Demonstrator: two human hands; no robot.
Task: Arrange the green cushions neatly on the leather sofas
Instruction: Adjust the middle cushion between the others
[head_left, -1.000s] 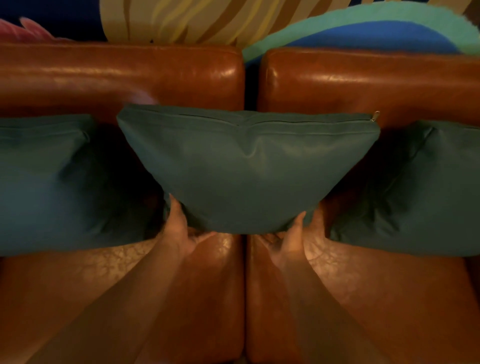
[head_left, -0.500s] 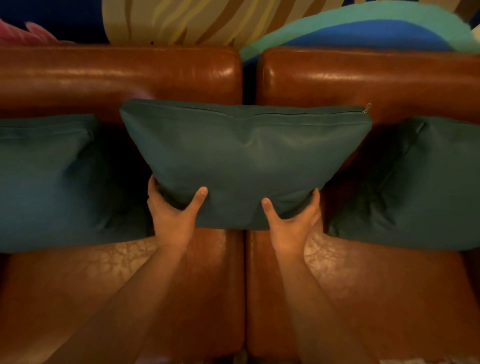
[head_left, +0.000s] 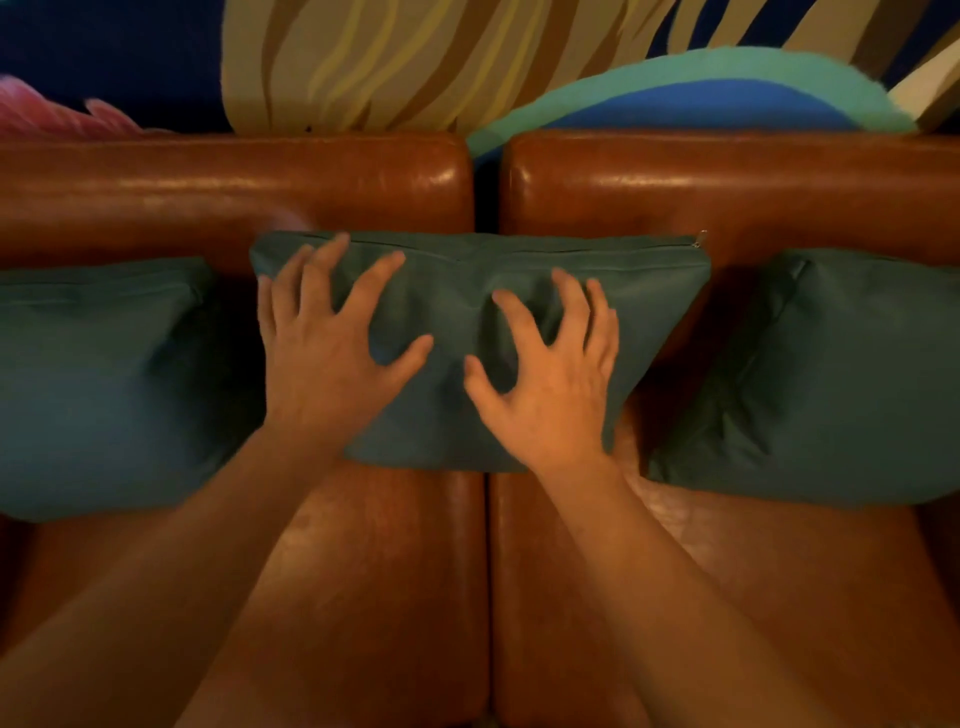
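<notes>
Both hands lie flat on the middle green cushion (head_left: 467, 332), fingers spread wide — they press on it and do not grab it. The left hand (head_left: 327, 353) covers the cushion's left part, and the right hand (head_left: 550, 379) covers its right part, with a small gap of green cloth between the thumbs. Under the hands, the cushion leans on the backs of two brown leather sofas (head_left: 727, 192), right over the crack where they meet. Its zipper (head_left: 700, 239) runs along the top edge, past the fingertips. Out past the left hand sits another green cushion (head_left: 104, 384) — and one more (head_left: 821, 379) sits out past the right hand.
</notes>
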